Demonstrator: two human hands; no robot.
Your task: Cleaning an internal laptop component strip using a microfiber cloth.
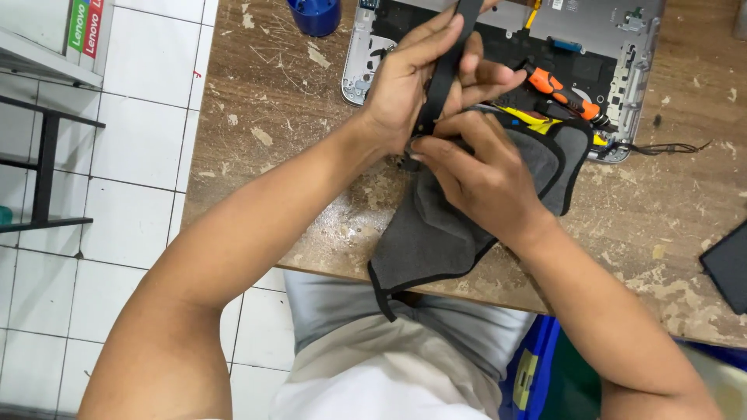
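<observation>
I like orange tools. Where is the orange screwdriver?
In the head view, the orange screwdriver lies upper right on the opened laptop, just beyond the left hand's fingertips and above the grey cloth.

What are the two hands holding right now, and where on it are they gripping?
Both grip a long black strip: the left hand wraps its middle, the right hand pinches its lower end, above a grey cloth.

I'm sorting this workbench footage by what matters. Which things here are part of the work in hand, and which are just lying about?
In hand:
left hand holding the black strip
right hand pinching the strip's lower end
grey cloth beneath the hands
opened laptop base

Lying about:
orange-handled screwdriver
blue cup
dark flat panel at the table's right edge
</observation>
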